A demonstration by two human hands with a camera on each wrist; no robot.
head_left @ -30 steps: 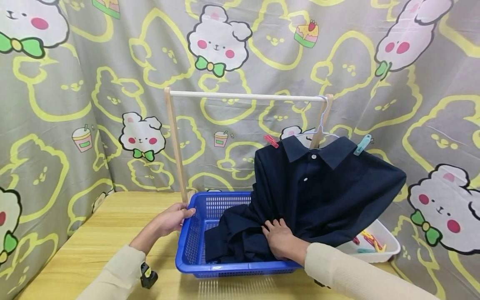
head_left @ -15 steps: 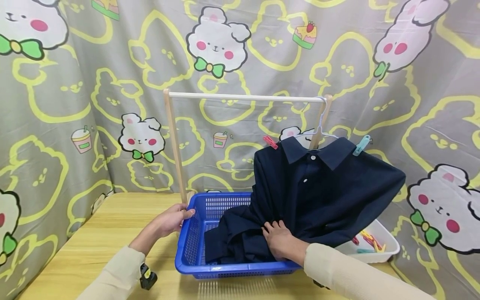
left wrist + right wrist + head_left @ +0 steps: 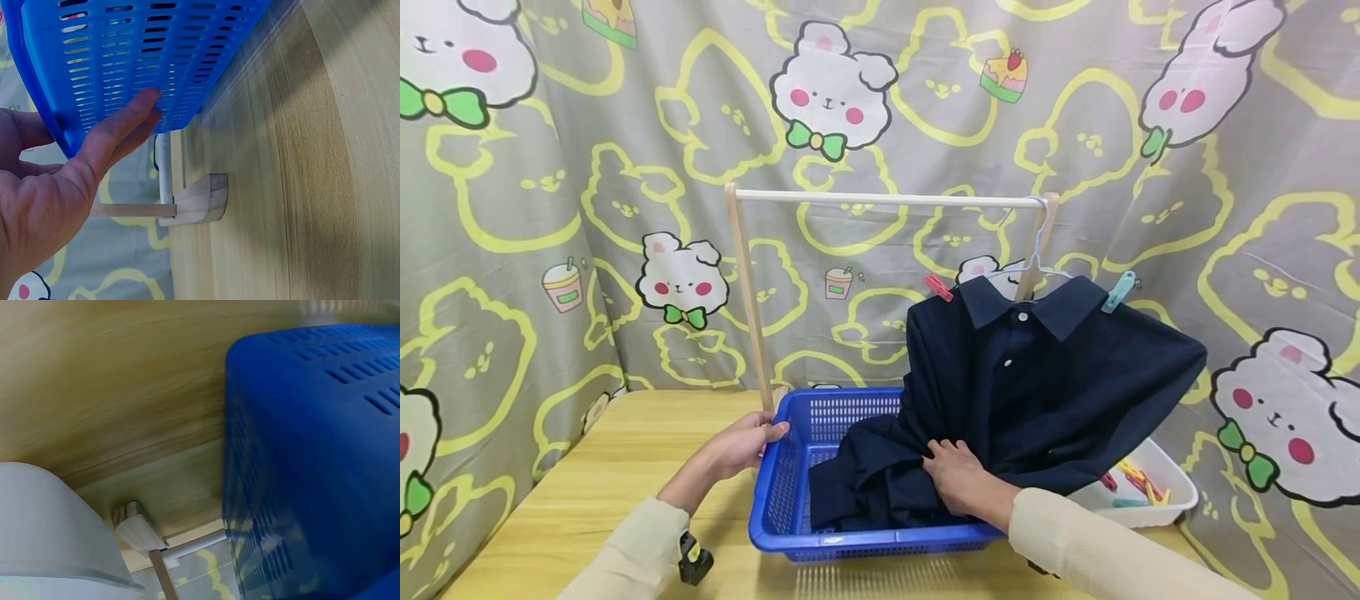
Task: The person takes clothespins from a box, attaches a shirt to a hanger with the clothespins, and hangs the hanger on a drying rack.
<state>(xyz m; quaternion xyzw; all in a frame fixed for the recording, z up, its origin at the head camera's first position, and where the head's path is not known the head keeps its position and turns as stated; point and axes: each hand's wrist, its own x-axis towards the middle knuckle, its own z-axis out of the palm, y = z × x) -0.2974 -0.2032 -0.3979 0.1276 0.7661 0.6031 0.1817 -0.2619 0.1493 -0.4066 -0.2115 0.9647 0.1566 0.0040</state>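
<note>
A dark navy shirt [image 3: 1022,408] hangs on a thin wire hanger [image 3: 1037,246] at the rack's right end. Its lower part lies bunched in a blue plastic basket [image 3: 763,504]. A red clothespin [image 3: 937,287] and a teal clothespin [image 3: 1118,292] sit at its shoulders. My left hand [image 3: 741,447] grips the basket's left rim, thumb over the edge; in the left wrist view its fingers [image 3: 128,119] lie along the slotted outer wall. My right hand [image 3: 957,477] rests on the bunched cloth with fingers extended. The right wrist view shows the basket's outside, not that hand.
The wooden rack [image 3: 745,308] with its white rod [image 3: 880,198] stands behind the basket on a wooden table [image 3: 617,467]. At the right, partly behind the shirt, a white tray [image 3: 1183,498] holds several coloured clothespins [image 3: 1141,483]. A patterned curtain [image 3: 700,125] surrounds the table.
The head view has shifted slightly, so the scene sits a little lower in the frame. Both hands, the basket and the shirt keep their places.
</note>
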